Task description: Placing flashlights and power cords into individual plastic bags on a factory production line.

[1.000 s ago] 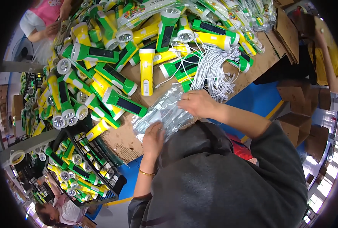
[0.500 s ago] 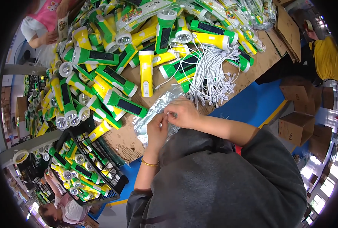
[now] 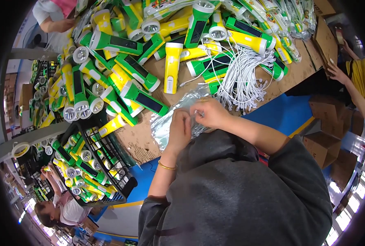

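My left hand (image 3: 180,128) is closed, fingers curled inward, above a pile of clear plastic bags (image 3: 160,130) at the table's near edge. Just to its right my right hand (image 3: 212,113) is pinched closed, with a small pale bit at its fingertips that I cannot make out. What the left fingers hold, if anything, is hidden. A bundle of white charging cables (image 3: 244,78) lies beyond my right hand, partly over some flashlights. Closest to the bags on the left is a green flashlight with a dark panel (image 3: 145,99); a yellow flashlight (image 3: 173,69) lies farther back.
Heaped green and yellow flashlights cover the table's (image 3: 139,143) far and left parts, with bagged ones (image 3: 268,20) at the back right. A black crate (image 3: 123,190) of flashlights stands at lower left. Cardboard boxes (image 3: 324,147) sit on the right. Co-workers are at left and right.
My hands have come slightly apart at the fingertips. The whole view has shifted, the table sliding right in it. At right, a co-worker's arm now reaches to the cardboard.
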